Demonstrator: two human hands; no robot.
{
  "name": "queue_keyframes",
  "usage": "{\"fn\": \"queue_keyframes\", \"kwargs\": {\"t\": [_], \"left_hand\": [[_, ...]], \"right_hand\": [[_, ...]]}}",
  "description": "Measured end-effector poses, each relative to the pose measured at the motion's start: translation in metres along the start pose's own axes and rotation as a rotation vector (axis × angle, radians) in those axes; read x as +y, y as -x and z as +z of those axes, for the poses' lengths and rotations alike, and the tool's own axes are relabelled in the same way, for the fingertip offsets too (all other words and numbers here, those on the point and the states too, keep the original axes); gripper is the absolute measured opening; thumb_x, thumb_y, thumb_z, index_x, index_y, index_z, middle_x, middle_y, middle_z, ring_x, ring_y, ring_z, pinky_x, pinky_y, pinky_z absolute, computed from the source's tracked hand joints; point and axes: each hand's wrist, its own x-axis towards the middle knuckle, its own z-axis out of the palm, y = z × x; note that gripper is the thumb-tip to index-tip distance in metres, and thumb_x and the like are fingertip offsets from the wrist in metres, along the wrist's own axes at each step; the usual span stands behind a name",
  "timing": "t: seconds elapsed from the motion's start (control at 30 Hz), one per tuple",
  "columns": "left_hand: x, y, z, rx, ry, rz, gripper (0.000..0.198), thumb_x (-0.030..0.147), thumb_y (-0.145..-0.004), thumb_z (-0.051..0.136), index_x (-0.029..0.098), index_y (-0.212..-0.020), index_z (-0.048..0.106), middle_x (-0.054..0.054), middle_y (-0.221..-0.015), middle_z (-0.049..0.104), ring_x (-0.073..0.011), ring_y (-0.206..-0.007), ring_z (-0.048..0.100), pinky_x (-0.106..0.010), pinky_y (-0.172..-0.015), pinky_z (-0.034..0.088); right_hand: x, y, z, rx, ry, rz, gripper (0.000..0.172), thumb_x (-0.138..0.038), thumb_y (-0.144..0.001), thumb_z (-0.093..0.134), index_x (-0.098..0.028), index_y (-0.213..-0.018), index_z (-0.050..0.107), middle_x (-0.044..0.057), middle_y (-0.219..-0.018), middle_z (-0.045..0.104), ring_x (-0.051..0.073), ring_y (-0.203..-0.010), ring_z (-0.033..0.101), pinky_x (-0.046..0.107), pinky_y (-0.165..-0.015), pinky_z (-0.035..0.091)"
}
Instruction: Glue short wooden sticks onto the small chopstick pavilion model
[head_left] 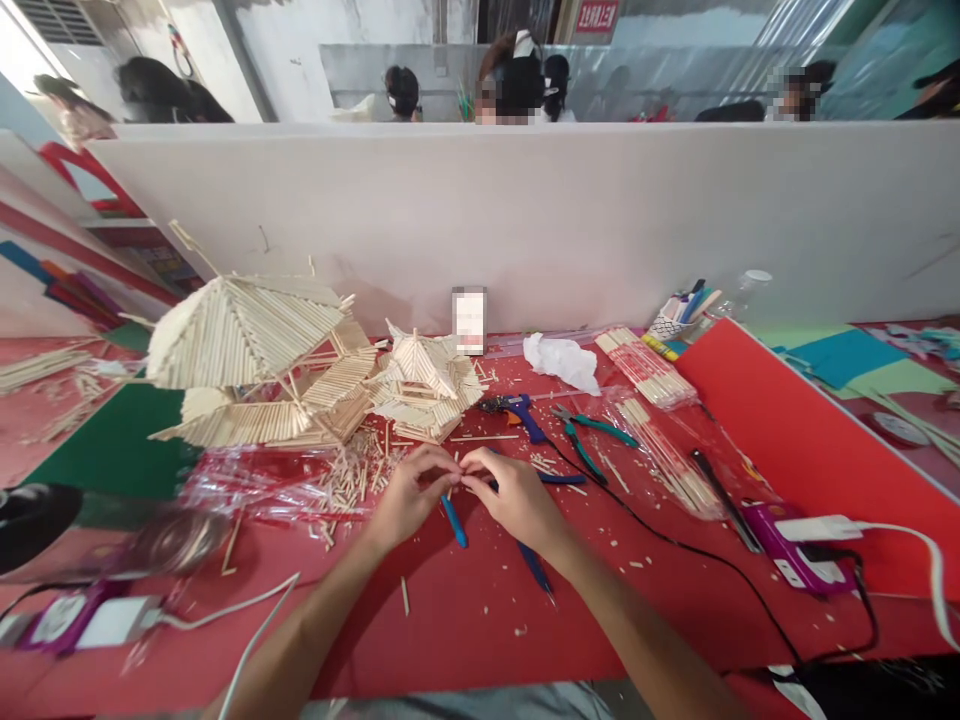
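Note:
My left hand (416, 490) and my right hand (517, 495) meet fingertip to fingertip over the red table. Both are closed in a pinch, and whatever lies between the fingertips is too small to make out. Under them lie a blue pen-like tool (453, 522) and dark blue-handled pliers (534, 570), partly hidden by my right hand. Just beyond stands a small stick-built roof model (420, 375). To the left is a larger stick pavilion (244, 335), with a heap of cut stick pieces (356, 475) in front of it.
Right of my hands lie a blue glue gun (521, 415), green-handled pliers (589, 440) and bundles of sticks (649, 370) in plastic. A black cord crosses the table to a purple power strip (799, 550). A white partition (525, 220) closes off the back; people sit beyond it.

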Motion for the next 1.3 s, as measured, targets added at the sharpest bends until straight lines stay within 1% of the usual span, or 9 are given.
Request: {"fn": "queue_keyframes", "kwargs": {"t": [0.13, 0.23, 0.37, 0.47, 0.57, 0.83, 1.03, 1.17, 1.3], "left_hand": [[0.0, -0.001, -0.001, 0.0, 0.114, -0.071, 0.027, 0.044, -0.092, 0.07, 0.018, -0.09, 0.073, -0.006, -0.09, 0.068, -0.0161, -0.084, 0.066, -0.027, -0.075, 0.055], [0.0, -0.001, -0.003, -0.035, 0.136, -0.156, 0.027, 0.043, -0.092, 0.068, 0.018, -0.1, 0.067, -0.004, -0.092, 0.068, -0.014, -0.075, 0.067, -0.025, -0.068, 0.055], [-0.001, -0.001, -0.015, -0.058, -0.167, -0.152, 0.021, 0.032, -0.094, 0.062, 0.021, -0.111, 0.063, -0.006, -0.111, 0.067, -0.0119, -0.07, 0.068, -0.026, -0.068, 0.054], [-0.003, 0.001, -0.026, -0.075, -0.478, -0.1, 0.019, 0.022, -0.094, 0.057, 0.023, -0.111, 0.065, -0.007, -0.117, 0.065, -0.0137, -0.072, 0.067, -0.027, -0.07, 0.052], [-0.005, 0.005, -0.033, -0.092, -0.675, -0.086, 0.017, 0.02, -0.095, 0.053, 0.023, -0.106, 0.066, -0.007, -0.11, 0.066, -0.0159, -0.071, 0.066, -0.026, -0.066, 0.048], [0.0, 0.008, -0.034, -0.122, -0.944, -0.054, 0.017, 0.023, -0.099, 0.051, 0.021, -0.094, 0.067, -0.006, -0.088, 0.07, -0.0154, -0.062, 0.062, -0.023, -0.054, 0.036], [0.012, 0.011, -0.023, -0.145, -0.673, 0.143, 0.028, 0.033, -0.102, 0.053, 0.026, -0.126, 0.066, -0.005, -0.098, 0.071, -0.0161, -0.079, 0.069, -0.022, -0.066, 0.049], [0.01, 0.012, -0.013, -0.104, -0.489, 0.245, 0.025, 0.026, -0.103, 0.053, 0.025, -0.119, 0.071, -0.005, -0.098, 0.072, -0.0143, -0.084, 0.07, -0.023, -0.075, 0.054], [0.009, 0.01, -0.011, -0.083, -0.398, 0.263, 0.02, 0.025, -0.099, 0.061, 0.024, -0.115, 0.073, -0.005, -0.099, 0.074, -0.0149, -0.089, 0.071, -0.025, -0.081, 0.056]], "right_hand": [[0.002, -0.006, 0.0, 0.002, -0.139, -0.012, 0.011, -0.022, -0.097, 0.061, -0.022, -0.107, 0.065, 0.004, -0.098, 0.075, 0.018, -0.09, 0.073, 0.029, -0.08, 0.056], [0.003, -0.009, -0.003, 0.012, -0.199, -0.001, 0.018, -0.025, -0.096, 0.059, -0.021, -0.111, 0.069, 0.005, -0.101, 0.075, 0.018, -0.09, 0.072, 0.028, -0.079, 0.057], [0.011, -0.01, -0.003, 0.022, -0.336, 0.086, 0.019, -0.033, -0.094, 0.063, -0.021, -0.104, 0.074, 0.007, -0.103, 0.075, 0.02, -0.093, 0.072, 0.029, -0.078, 0.059], [0.02, -0.012, -0.001, 0.016, -0.518, 0.176, 0.022, -0.04, -0.089, 0.071, -0.02, -0.1, 0.073, 0.006, -0.096, 0.076, 0.019, -0.082, 0.073, 0.03, -0.073, 0.061], [0.027, -0.014, 0.001, 0.024, -0.649, 0.228, 0.027, -0.043, -0.084, 0.079, -0.019, -0.095, 0.072, 0.005, -0.087, 0.076, 0.017, -0.074, 0.072, 0.03, -0.073, 0.062], [0.029, -0.017, 0.002, 0.022, -0.816, 0.323, 0.031, -0.045, -0.079, 0.084, -0.019, -0.092, 0.073, 0.004, -0.084, 0.075, 0.016, -0.077, 0.073, 0.028, -0.072, 0.061], [0.025, -0.017, 0.006, -0.078, -0.691, 0.297, 0.031, -0.042, -0.081, 0.08, -0.019, -0.097, 0.067, 0.002, -0.084, 0.072, 0.016, -0.075, 0.071, 0.029, -0.072, 0.058], [0.021, -0.014, 0.005, -0.134, -0.619, 0.257, 0.031, -0.041, -0.083, 0.076, -0.02, -0.1, 0.061, 0.003, -0.091, 0.072, 0.018, -0.082, 0.071, 0.03, -0.076, 0.057], [0.02, -0.011, 0.003, -0.142, -0.621, 0.261, 0.032, -0.041, -0.084, 0.075, -0.021, -0.101, 0.058, 0.002, -0.09, 0.071, 0.017, -0.078, 0.07, 0.029, -0.075, 0.055]]}}
